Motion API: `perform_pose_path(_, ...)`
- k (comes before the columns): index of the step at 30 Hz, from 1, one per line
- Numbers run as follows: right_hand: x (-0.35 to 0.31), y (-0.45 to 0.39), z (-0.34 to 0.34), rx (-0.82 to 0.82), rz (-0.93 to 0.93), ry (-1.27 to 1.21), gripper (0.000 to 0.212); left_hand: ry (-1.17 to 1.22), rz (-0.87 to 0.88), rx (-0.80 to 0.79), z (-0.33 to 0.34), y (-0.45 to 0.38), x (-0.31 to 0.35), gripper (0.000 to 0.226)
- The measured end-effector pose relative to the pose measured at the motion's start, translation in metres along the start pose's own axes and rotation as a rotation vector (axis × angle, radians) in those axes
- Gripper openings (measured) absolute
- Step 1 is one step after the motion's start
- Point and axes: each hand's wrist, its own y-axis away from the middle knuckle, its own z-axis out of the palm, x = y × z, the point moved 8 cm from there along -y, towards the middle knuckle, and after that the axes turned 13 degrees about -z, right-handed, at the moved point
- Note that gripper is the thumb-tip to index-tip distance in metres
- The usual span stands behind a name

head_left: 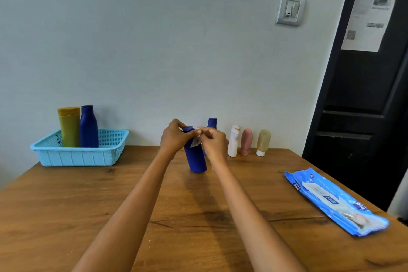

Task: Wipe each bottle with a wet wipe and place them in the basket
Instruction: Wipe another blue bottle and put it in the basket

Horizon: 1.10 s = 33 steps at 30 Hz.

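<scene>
Basket (81, 157), at the table's (66, 216) far left, already holds a yellow tube (69, 127) and a blue bottle (88, 127). Right of the basket at mid-table stands the blue bottle in hand (196, 161): the left hand (174, 139) grips its neck, the right hand (213, 142) pinches a small wipe (195, 143) against it. Another blue bottle (212, 122) and three small ones (247, 142) wait farther right, unobstructed; the wipe pack (335, 201) lies farthest right.

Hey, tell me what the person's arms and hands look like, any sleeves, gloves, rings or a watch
Both arms are bare for their whole visible length: no sleeves show. The left hand and right hand wear no gloves. No watch, bracelet or other wristwear shows on either wrist. No ring can be made out, though the fingers are too small here to be sure. No markings show on the arms.
</scene>
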Motion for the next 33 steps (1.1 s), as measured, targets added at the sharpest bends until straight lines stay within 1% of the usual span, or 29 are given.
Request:
perform_pose_path(3, 0.012, 0.012, -0.004, -0.021, 0.040, 0.091, 0.017, 0.024, 0.006, 0.001, 0.000, 0.000, 0.002, 0.041)
perform_pose_path(5, 0.033, 0.017, -0.003, -0.120, 0.169, 0.137, 0.015, 0.051, 0.013, -0.039, 0.000, -0.001, 0.005, 0.039)
perform_pose_path(6, 0.042, 0.021, -0.001, -0.170, 0.245, 0.118, 0.014, 0.053, 0.021, -0.068, 0.001, 0.000, 0.006, 0.038)
perform_pose_path(8, 0.048, 0.024, 0.002, -0.194, 0.332, 0.047, 0.010, 0.036, 0.046, -0.125, 0.004, 0.000, 0.009, 0.036)
perform_pose_path(10, 0.039, 0.015, 0.002, -0.137, 0.299, 0.004, 0.013, 0.022, 0.072, -0.168, 0.005, 0.000, 0.012, 0.035)
perform_pose_path(12, 0.020, 0.004, 0.000, -0.039, 0.221, -0.106, 0.018, 0.022, 0.083, -0.184, 0.004, -0.001, 0.012, 0.033)
perform_pose_path(14, 0.005, -0.001, -0.001, 0.028, 0.159, -0.227, 0.017, 0.032, 0.085, -0.194, 0.002, -0.001, 0.012, 0.033)
perform_pose_path(16, 0.000, 0.003, 0.002, 0.042, 0.112, -0.225, 0.013, 0.044, 0.076, -0.195, 0.000, -0.002, 0.010, 0.032)
perform_pose_path(18, 0.011, 0.013, 0.007, 0.019, 0.134, -0.140, 0.013, 0.056, 0.054, -0.185, -0.004, -0.004, 0.006, 0.032)
perform_pose_path(22, 0.047, 0.032, 0.013, -0.180, 0.338, 0.060, 0.014, 0.058, 0.021, -0.183, -0.009, -0.008, -0.002, 0.035)
perform_pose_path(23, 0.050, 0.033, 0.011, -0.192, 0.361, 0.068, 0.013, 0.053, 0.018, -0.187, -0.008, -0.008, -0.002, 0.036)
perform_pose_path(25, 0.044, 0.027, 0.008, -0.137, 0.356, -0.002, 0.012, 0.074, -0.003, -0.182, -0.007, -0.008, -0.003, 0.036)
perform_pose_path(28, 0.014, 0.007, 0.006, -0.006, 0.269, -0.278, 0.011, 0.101, -0.025, -0.148, -0.005, -0.007, -0.002, 0.035)
perform_pose_path(30, 0.002, 0.000, 0.009, 0.039, 0.261, -0.444, 0.015, 0.095, -0.022, -0.132, -0.003, -0.007, -0.003, 0.034)
perform_pose_path(31, 0.000, 0.001, 0.010, 0.049, 0.267, -0.475, 0.016, 0.092, -0.020, -0.119, -0.002, -0.007, -0.003, 0.034)
perform_pose_path(33, 0.005, 0.007, 0.011, 0.058, 0.259, -0.396, 0.013, 0.079, -0.025, -0.082, -0.002, -0.008, -0.006, 0.035)
